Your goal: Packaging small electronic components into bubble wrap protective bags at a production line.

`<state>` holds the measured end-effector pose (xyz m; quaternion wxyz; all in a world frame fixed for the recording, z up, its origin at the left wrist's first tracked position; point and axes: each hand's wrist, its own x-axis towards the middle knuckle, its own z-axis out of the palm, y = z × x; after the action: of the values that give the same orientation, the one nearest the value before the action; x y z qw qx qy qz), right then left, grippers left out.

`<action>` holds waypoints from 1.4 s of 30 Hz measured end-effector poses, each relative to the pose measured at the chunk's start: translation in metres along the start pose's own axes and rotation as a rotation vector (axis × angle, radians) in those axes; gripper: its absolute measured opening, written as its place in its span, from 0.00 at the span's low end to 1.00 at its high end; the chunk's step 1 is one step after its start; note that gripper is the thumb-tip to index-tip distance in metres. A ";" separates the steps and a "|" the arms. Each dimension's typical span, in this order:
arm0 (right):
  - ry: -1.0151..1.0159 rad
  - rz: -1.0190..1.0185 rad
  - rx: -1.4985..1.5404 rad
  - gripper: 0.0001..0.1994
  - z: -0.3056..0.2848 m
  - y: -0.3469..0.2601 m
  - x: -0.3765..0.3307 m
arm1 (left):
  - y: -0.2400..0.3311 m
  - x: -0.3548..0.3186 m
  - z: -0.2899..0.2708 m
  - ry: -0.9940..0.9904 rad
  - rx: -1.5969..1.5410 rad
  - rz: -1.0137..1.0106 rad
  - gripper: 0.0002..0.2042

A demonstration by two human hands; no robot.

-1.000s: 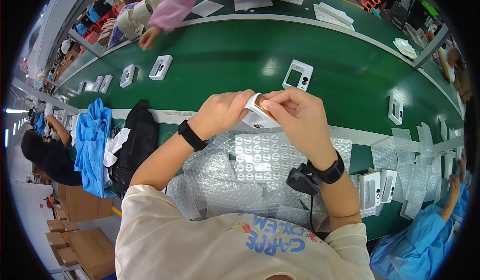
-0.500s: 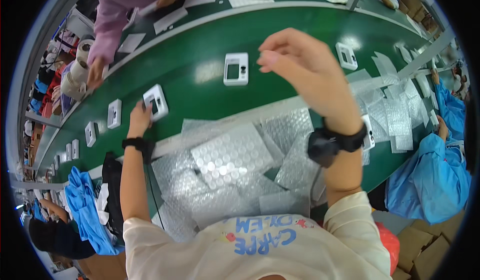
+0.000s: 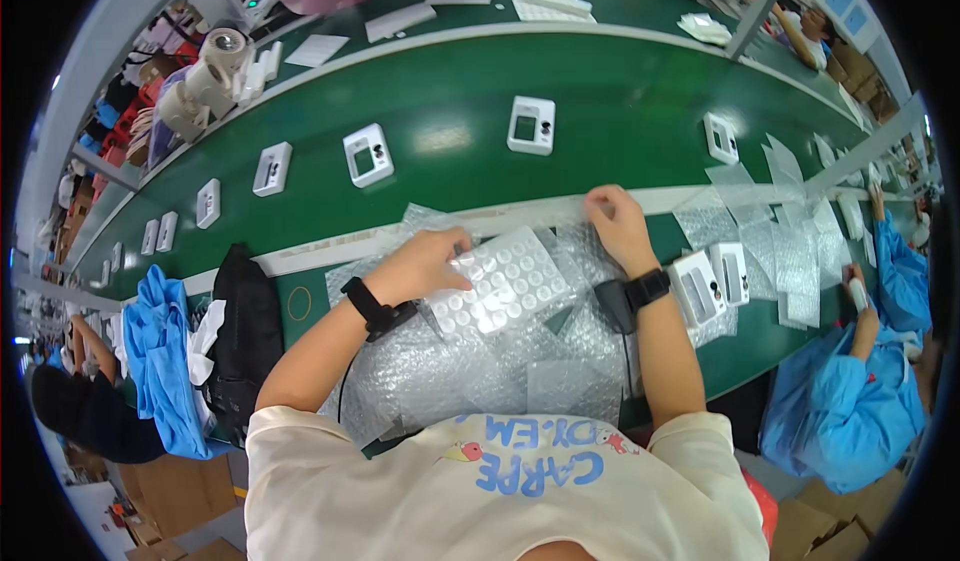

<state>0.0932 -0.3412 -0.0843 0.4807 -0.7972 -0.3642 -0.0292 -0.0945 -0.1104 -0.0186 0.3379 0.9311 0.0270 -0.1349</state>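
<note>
- Left hand (image 3: 420,264) at the left edge of a pale, flat sheet bearing rows of round whitish discs (image 3: 500,279); thumb and fingers stand apart, with no object evident between them. Contact with the sheet cannot be confirmed.
- Right hand (image 3: 620,229) to the right of the sheet, beside the pale rail (image 3: 310,251); fingers bent and turned inward. Whether the fingertips meet, or pinch something small, cannot be told.
- Disc sheet lying askew on overlapping pieces of clear plastic bubble wrap (image 3: 450,386), on the near side of the rail.
- White rectangular plastic housing with a window and dark round details (image 3: 544,131), beyond the rail on the green work surface (image 3: 445,81); a second such housing (image 3: 378,156) lies farther left. Both are well apart from the hands.
- Paired white housings (image 3: 714,283), near and to the right, side by side just beyond the right wrist.
- Step in hand, as judged from the pose: attending to the disc sheet, no housing being held.
- Next move, as judged: lifting a disc would call for one hand steadying the sheet, since the loose wrap beneath may slide, and a fine fingertip grip at the disc's rim.
</note>
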 end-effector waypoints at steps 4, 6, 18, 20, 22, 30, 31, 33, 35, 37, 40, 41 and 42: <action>-0.015 0.272 0.221 0.05 -0.005 0.002 -0.005 | 0.009 0.012 -0.048 -0.102 -0.078 0.099 0.15; -0.011 0.256 0.234 0.04 -0.005 -0.001 -0.005 | 0.018 0.026 -0.081 0.133 -0.630 0.141 0.13; -0.032 0.282 0.216 0.04 -0.007 -0.012 0.005 | -0.161 0.306 -0.168 0.901 -1.434 -0.154 0.13; -0.056 0.251 0.227 0.04 -0.008 -0.011 0.004 | -0.174 0.329 -0.169 0.908 -1.741 -0.030 0.13; -0.048 0.278 0.216 0.04 -0.014 -0.009 0.004 | -0.164 0.347 -0.161 0.831 -1.844 0.085 0.14; -0.031 0.247 0.257 0.06 -0.015 -0.017 -0.001 | -0.089 0.313 -0.138 0.364 0.172 -0.325 0.30; 0.043 0.235 0.273 0.06 -0.020 -0.023 -0.004 | -0.066 0.303 -0.122 0.285 0.161 -0.136 0.29; 0.155 0.141 0.280 0.08 -0.049 -0.048 -0.007 | -0.002 0.269 -0.089 0.124 0.201 0.142 0.27; 0.186 -0.017 0.251 0.10 -0.097 -0.095 0.005 | 0.032 0.224 -0.063 0.036 0.271 0.315 0.25; 0.179 -0.020 0.265 0.10 -0.145 -0.133 0.012 | 0.042 0.179 -0.044 0.009 0.281 0.402 0.23; 0.116 -0.010 0.140 0.10 -0.205 -0.118 0.047 | 0.062 0.134 -0.028 -0.048 0.184 0.458 0.21; 0.133 0.062 0.082 0.10 -0.209 -0.108 0.060 | 0.065 0.118 -0.025 -0.070 0.196 0.438 0.21; 0.146 0.135 0.022 0.10 -0.209 -0.097 0.074 | 0.065 0.103 -0.022 -0.093 0.206 0.414 0.21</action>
<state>0.1519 -0.4386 0.1291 0.5157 -0.8102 -0.2740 -0.0507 0.0190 -0.1510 0.0103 0.2624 0.9391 -0.1943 -0.1074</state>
